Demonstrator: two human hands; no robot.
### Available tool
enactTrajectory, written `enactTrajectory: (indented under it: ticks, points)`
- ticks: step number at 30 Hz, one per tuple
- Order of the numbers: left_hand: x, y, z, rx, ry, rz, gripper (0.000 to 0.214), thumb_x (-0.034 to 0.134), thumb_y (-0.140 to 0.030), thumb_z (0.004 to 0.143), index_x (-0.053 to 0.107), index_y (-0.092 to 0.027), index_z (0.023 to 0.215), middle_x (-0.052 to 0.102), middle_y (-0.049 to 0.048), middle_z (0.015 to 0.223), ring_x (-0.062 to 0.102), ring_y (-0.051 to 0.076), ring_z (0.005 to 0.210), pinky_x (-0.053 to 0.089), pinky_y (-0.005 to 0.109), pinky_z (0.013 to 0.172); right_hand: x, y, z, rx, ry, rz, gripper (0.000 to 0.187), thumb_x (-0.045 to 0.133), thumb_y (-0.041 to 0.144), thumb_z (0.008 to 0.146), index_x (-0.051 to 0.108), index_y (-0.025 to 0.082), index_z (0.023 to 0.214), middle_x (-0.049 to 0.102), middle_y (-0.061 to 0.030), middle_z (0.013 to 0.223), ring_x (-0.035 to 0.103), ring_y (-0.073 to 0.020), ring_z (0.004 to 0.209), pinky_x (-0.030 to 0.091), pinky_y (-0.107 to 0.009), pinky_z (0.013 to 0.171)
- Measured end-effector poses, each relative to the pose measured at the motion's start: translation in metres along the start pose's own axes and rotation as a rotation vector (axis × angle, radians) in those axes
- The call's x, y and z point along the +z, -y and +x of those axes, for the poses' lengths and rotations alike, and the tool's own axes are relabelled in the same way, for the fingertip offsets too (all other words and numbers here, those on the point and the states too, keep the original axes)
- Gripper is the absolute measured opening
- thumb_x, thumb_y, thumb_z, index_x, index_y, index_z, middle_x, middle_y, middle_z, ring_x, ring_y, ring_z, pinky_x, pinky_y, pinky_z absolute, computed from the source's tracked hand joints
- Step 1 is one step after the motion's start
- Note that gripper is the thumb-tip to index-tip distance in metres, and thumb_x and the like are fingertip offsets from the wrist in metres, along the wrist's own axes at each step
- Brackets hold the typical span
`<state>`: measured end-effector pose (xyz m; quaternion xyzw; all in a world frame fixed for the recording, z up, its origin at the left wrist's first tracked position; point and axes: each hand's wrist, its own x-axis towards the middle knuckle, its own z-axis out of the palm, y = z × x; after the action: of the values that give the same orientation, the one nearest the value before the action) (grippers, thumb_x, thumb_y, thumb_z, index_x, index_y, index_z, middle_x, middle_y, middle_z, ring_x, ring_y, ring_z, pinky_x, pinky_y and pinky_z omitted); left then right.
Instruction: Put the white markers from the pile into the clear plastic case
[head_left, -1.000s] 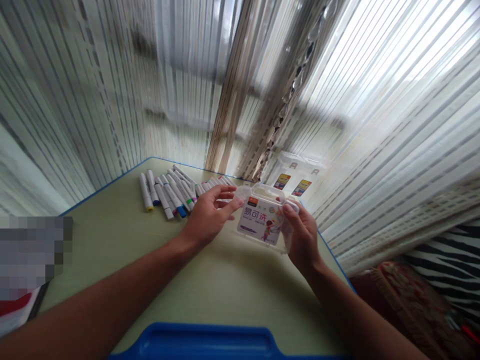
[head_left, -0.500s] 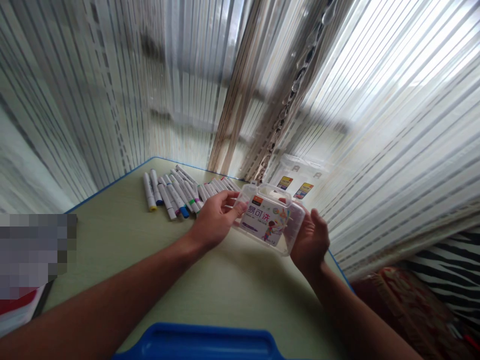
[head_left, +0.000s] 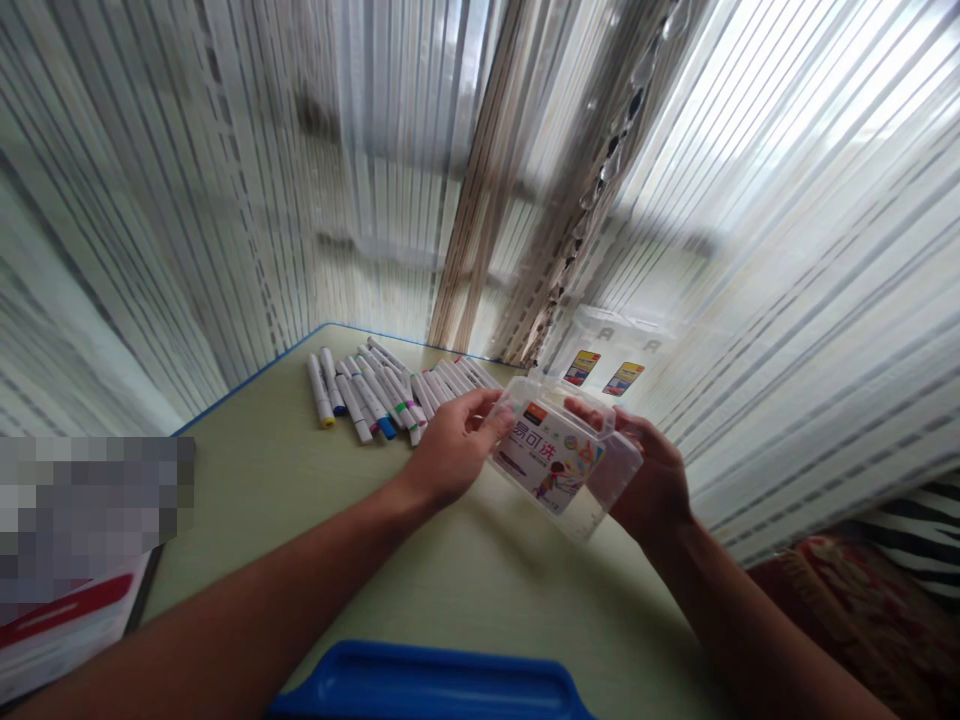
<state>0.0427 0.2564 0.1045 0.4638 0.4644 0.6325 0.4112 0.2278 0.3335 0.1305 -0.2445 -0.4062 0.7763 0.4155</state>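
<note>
A clear plastic marker case [head_left: 566, 462] with a colourful printed label is held tilted above the pale green table [head_left: 315, 490]. My left hand [head_left: 452, 452] grips its left end, thumb against the case side. My right hand [head_left: 649, 477] cups its right end from behind, fingers curled over the top edge. Several white markers [head_left: 382, 392] with coloured caps lie in a row on the table just beyond my left hand.
The table has a blue edge and a blue handle-like rim [head_left: 427, 683] at the near side. Striped sheer curtains [head_left: 225, 200] close in behind. Two small packets [head_left: 604, 375] lean at the far right. A white and red paper [head_left: 64, 630] lies at the left.
The case has been lifted and tilted, its right end dropping. My right hand has shifted from pinching the corner to cupping the end from behind. The view has drifted left.
</note>
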Motion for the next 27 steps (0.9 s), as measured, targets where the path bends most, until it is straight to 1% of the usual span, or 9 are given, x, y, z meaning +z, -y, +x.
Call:
enactTrajectory:
  ticks: [3, 7, 10, 13, 15, 17, 21, 24, 27]
  points:
    - [0.001, 0.004, -0.001, 0.026, -0.017, 0.062, 0.038, 0.066, -0.035, 0.083, 0.063, -0.013, 0.114, 0.069, 0.0141, 0.112, 0.066, 0.026, 0.1, 0.053, 0.037, 0.084, 0.001, 0.001, -0.001, -0.001, -0.035, 0.008, 0.016, 0.074, 0.034, 0.064, 0.073, 0.018, 0.066, 0.077, -0.0026, 0.088, 0.068, -0.0212, 0.084, 0.054, -0.032, 0.082]
    - [0.0, 0.006, -0.003, 0.076, -0.071, 0.198, 0.037, 0.067, -0.034, 0.083, 0.06, -0.015, 0.113, 0.068, 0.0125, 0.109, 0.066, 0.024, 0.097, 0.054, 0.036, 0.083, 0.006, 0.002, -0.002, -0.016, -0.083, 0.013, 0.017, 0.075, 0.034, 0.062, 0.07, 0.018, 0.06, 0.076, -0.0026, 0.081, 0.067, -0.0196, 0.075, 0.055, -0.03, 0.074]
    - [-0.002, 0.004, -0.004, 0.123, -0.137, 0.287, 0.036, 0.068, -0.035, 0.082, 0.059, -0.016, 0.111, 0.066, 0.0107, 0.109, 0.065, 0.021, 0.097, 0.054, 0.034, 0.082, 0.007, 0.002, -0.001, -0.046, -0.111, 0.034, 0.014, 0.074, 0.032, 0.062, 0.07, 0.018, 0.059, 0.075, -0.0023, 0.079, 0.066, -0.0187, 0.074, 0.054, -0.029, 0.073]
    - [-0.003, 0.0, -0.005, 0.155, -0.154, 0.335, 0.036, 0.067, -0.038, 0.083, 0.059, -0.016, 0.11, 0.065, 0.0095, 0.109, 0.064, 0.02, 0.096, 0.054, 0.031, 0.078, 0.006, 0.001, 0.001, -0.072, -0.136, 0.036, 0.013, 0.074, 0.031, 0.063, 0.073, 0.018, 0.065, 0.074, -0.0013, 0.076, 0.066, -0.0181, 0.074, 0.054, -0.03, 0.075]
    - [-0.002, -0.003, -0.007, 0.17, -0.157, 0.381, 0.034, 0.067, -0.039, 0.083, 0.06, -0.016, 0.107, 0.066, 0.0078, 0.104, 0.064, 0.018, 0.09, 0.053, 0.029, 0.074, 0.005, -0.001, 0.002, -0.097, -0.142, 0.002, 0.015, 0.076, 0.033, 0.064, 0.074, 0.018, 0.067, 0.074, -0.0016, 0.077, 0.065, -0.0189, 0.076, 0.053, -0.031, 0.076]
    - [0.0, -0.007, -0.009, 0.176, -0.139, 0.412, 0.031, 0.066, -0.04, 0.083, 0.063, -0.017, 0.103, 0.066, 0.0047, 0.091, 0.062, 0.016, 0.08, 0.05, 0.026, 0.068, 0.003, -0.003, 0.002, -0.139, -0.126, -0.056, 0.017, 0.078, 0.035, 0.065, 0.075, 0.019, 0.069, 0.074, -0.0019, 0.079, 0.064, -0.0195, 0.077, 0.052, -0.032, 0.077]
    - [0.006, -0.012, -0.014, 0.153, 0.002, 0.318, 0.025, 0.063, -0.042, 0.086, 0.064, -0.018, 0.094, 0.054, -0.0031, 0.063, 0.049, 0.01, 0.057, 0.038, 0.021, 0.052, -0.001, -0.009, 0.002, -0.313, -0.034, -0.223, 0.011, 0.076, 0.031, 0.072, 0.076, 0.02, 0.072, 0.07, -0.0019, 0.089, 0.061, -0.0181, 0.082, 0.048, -0.03, 0.077]
    - [0.009, -0.012, -0.015, 0.119, 0.062, 0.188, 0.027, 0.064, -0.043, 0.086, 0.063, -0.018, 0.095, 0.051, -0.0044, 0.061, 0.045, 0.008, 0.052, 0.035, 0.019, 0.049, -0.002, -0.012, 0.001, -0.419, 0.058, -0.328, 0.013, 0.072, 0.028, 0.079, 0.076, 0.02, 0.07, 0.066, -0.002, 0.101, 0.057, -0.0175, 0.089, 0.046, -0.028, 0.075]
    - [0.009, -0.011, -0.013, 0.071, 0.036, 0.065, 0.033, 0.064, -0.047, 0.085, 0.062, -0.016, 0.096, 0.053, -0.0039, 0.062, 0.045, 0.008, 0.049, 0.036, 0.019, 0.046, -0.002, -0.013, 0.0, -0.467, 0.094, -0.384, 0.014, 0.069, 0.027, 0.083, 0.076, 0.021, 0.073, 0.063, -0.0026, 0.101, 0.055, -0.018, 0.091, 0.044, -0.028, 0.074]
